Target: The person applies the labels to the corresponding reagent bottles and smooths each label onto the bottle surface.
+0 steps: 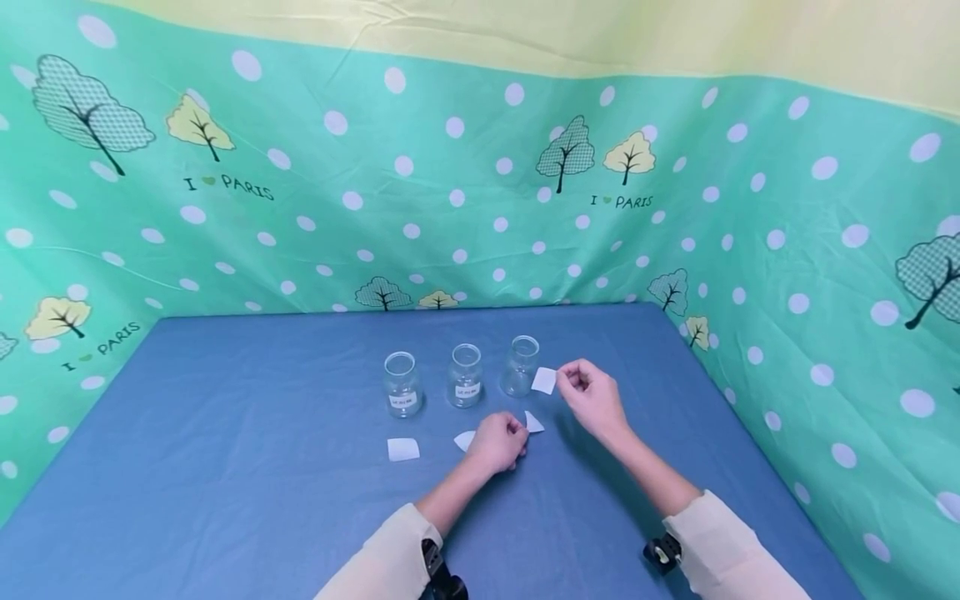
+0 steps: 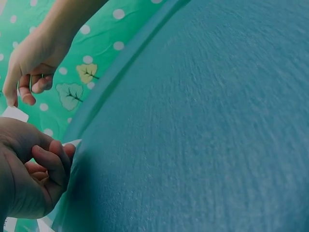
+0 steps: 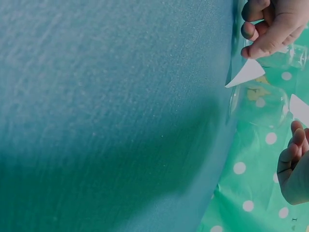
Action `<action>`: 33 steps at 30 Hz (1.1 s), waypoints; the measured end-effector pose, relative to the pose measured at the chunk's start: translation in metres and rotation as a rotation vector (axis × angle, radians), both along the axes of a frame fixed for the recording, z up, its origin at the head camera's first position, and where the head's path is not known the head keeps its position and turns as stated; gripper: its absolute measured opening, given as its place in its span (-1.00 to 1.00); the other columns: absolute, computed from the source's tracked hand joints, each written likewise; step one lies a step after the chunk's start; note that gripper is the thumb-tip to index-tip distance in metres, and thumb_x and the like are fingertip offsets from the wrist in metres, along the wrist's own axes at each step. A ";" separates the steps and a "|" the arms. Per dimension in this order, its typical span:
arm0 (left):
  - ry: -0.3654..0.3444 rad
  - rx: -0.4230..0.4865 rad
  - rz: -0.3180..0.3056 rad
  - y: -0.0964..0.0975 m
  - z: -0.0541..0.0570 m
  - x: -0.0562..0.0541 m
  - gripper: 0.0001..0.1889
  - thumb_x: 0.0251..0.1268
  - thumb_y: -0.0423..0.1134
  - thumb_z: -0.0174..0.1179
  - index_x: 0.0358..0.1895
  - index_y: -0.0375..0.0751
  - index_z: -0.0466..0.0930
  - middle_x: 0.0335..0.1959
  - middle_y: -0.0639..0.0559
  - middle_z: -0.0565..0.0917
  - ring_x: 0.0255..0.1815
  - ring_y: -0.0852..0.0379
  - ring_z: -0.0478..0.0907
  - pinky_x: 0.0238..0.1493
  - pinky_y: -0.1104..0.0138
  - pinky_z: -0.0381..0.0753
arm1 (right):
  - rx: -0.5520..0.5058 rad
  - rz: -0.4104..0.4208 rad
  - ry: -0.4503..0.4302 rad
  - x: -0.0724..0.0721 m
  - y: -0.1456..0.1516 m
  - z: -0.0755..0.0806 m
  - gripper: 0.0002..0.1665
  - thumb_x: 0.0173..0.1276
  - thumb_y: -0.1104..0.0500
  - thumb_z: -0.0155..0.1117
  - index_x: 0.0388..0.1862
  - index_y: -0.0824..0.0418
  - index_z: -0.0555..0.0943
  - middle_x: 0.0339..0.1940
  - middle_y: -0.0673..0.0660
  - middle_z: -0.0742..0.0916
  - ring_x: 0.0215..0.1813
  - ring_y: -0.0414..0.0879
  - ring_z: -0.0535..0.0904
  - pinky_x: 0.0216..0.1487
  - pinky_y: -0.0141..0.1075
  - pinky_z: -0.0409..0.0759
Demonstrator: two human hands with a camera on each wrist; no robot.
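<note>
Between the thumb and fingertips of my right hand [image 1: 596,400] is a small white label [image 1: 544,381], held beside the right glass jar [image 1: 519,371]. No label shows on that jar. Lower and to the left, my left hand [image 1: 497,442] pinches a curled white paper piece [image 1: 533,423], which looks pointed in the right wrist view [image 3: 247,73]. The middle jar [image 1: 466,371] and the left jar [image 1: 401,379] each bear a white label with dark print, too small to read. Another white paper piece [image 1: 464,440] is partly hidden behind my left hand.
A white paper piece [image 1: 403,450] lies in front of the left jar on the blue-covered table [image 1: 247,450]. Green dotted cloth [image 1: 420,167] hangs behind the table and along its sides. All three jars stand upright in a row, without lids.
</note>
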State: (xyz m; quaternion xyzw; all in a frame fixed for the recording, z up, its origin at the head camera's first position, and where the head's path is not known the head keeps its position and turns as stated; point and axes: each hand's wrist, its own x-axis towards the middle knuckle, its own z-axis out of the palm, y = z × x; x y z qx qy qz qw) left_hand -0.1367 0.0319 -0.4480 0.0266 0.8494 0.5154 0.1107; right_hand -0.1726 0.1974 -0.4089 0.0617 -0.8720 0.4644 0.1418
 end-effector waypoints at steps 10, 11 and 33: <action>0.019 -0.074 -0.008 -0.004 -0.002 0.003 -0.87 0.22 -0.31 0.10 -0.49 -0.19 0.51 -0.72 0.10 0.56 -0.82 0.27 0.40 -0.71 0.41 0.43 | 0.012 -0.002 -0.009 0.001 -0.001 -0.002 -0.92 0.26 0.21 0.20 -0.38 0.16 0.63 -0.58 0.05 0.64 -0.57 -0.25 0.45 -0.51 -0.44 0.41; 0.024 -0.081 -0.009 -0.004 -0.002 0.003 -0.86 0.21 -0.31 0.11 -0.50 -0.19 0.50 -0.73 0.10 0.54 -0.82 0.27 0.40 -0.71 0.41 0.42 | 0.012 0.000 -0.012 0.002 -0.002 -0.003 -0.92 0.26 0.21 0.20 -0.38 0.16 0.63 -0.58 0.05 0.64 -0.57 -0.25 0.45 -0.51 -0.44 0.41; 0.102 -0.062 -0.028 -0.019 0.013 -0.002 -0.83 0.20 -0.21 0.14 -0.49 -0.18 0.55 -0.81 0.13 0.44 -0.83 0.26 0.41 -0.69 0.37 0.44 | 0.032 0.017 -0.022 0.004 -0.011 -0.013 -0.94 0.22 0.22 0.23 -0.41 0.18 0.63 -0.61 0.04 0.62 -0.56 -0.29 0.41 -0.48 -0.47 0.38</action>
